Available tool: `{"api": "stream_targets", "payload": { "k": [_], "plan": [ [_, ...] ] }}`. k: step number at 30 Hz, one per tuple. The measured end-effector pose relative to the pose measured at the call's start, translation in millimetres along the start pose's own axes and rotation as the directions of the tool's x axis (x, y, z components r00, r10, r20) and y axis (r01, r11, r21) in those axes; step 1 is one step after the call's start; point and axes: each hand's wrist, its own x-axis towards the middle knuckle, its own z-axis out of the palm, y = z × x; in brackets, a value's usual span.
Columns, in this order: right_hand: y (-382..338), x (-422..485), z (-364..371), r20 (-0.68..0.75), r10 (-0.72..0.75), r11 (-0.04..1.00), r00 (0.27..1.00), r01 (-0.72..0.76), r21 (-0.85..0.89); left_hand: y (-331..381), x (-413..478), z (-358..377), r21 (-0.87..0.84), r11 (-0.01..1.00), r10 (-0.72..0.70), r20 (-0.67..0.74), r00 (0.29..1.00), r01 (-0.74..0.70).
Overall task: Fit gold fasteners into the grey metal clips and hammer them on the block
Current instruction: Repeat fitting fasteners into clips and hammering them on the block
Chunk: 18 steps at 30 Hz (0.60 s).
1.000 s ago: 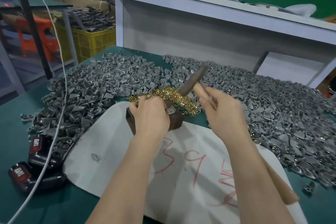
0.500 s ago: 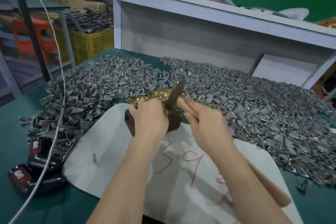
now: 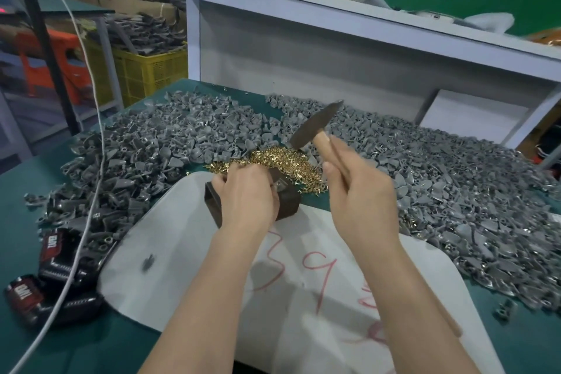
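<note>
From the head view, the right hand (image 3: 361,191) grips a wooden-handled hammer (image 3: 315,125), its head raised over the gold fasteners (image 3: 282,158) heaped just beyond the dark block (image 3: 290,202). The left hand (image 3: 246,194) curls over that block, which stands on a white sheet (image 3: 182,252) marked "39" in red. Grey clips (image 3: 455,179) cover the green counter (image 3: 106,343).

The right hand (image 3: 361,191) grips a wooden-handled hammer (image 3: 315,126), its head raised above the pile of gold fasteners (image 3: 282,159). The left hand (image 3: 247,191) curls over the dark block (image 3: 290,203), holding a grey clip (image 3: 280,187) on top. Heaps of grey clips (image 3: 440,191) cover the green table (image 3: 127,340) around a white sheet (image 3: 182,252).
</note>
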Motion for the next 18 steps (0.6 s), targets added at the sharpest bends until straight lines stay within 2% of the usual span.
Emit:
{"api": "stream_targets", "payload": {
  "k": [2,3,5,7,8,10,12,15,18],
  "plan": [
    [0,-4,4,0.232,0.020,0.995,0.973,0.004,-0.103,0,-1,-1,0.007,1.000,0.010,-0.007,1.000,-0.010],
    [0,-3,3,0.299,0.046,0.987,0.953,0.002,-0.159,1,-2,-1,0.009,1.000,0.017,-0.008,1.000,-0.017],
    [2,3,-1,0.229,0.059,0.982,0.972,-0.016,-0.187,0,-1,0,0.014,1.000,0.011,-0.001,1.000,-0.011],
    [1,0,-2,0.019,0.040,0.999,0.999,-0.040,-0.015,0,0,1,0.010,1.000,0.010,-0.011,1.000,-0.010],
    [0,-1,0,-0.013,0.040,0.998,0.999,-0.039,0.042,0,1,1,0.009,1.000,0.007,-0.016,1.000,-0.007],
    [-1,-5,5,0.158,0.042,0.999,0.987,-0.040,-0.014,0,0,1,0.003,1.000,0.004,-0.012,1.000,-0.004],
    [3,-4,5,0.325,0.058,0.995,0.944,-0.027,-0.100,1,-1,0,-0.011,1.000,0.015,-0.018,1.000,-0.015],
    [12,11,0,0.302,0.052,0.997,0.952,-0.030,-0.077,0,-1,0,-0.009,1.000,0.009,-0.009,1.000,-0.009],
    [28,22,8,0.286,0.182,0.983,0.941,-0.184,-0.019,0,-1,0,-0.034,0.999,0.005,-0.002,1.000,-0.005]
  ]
}}
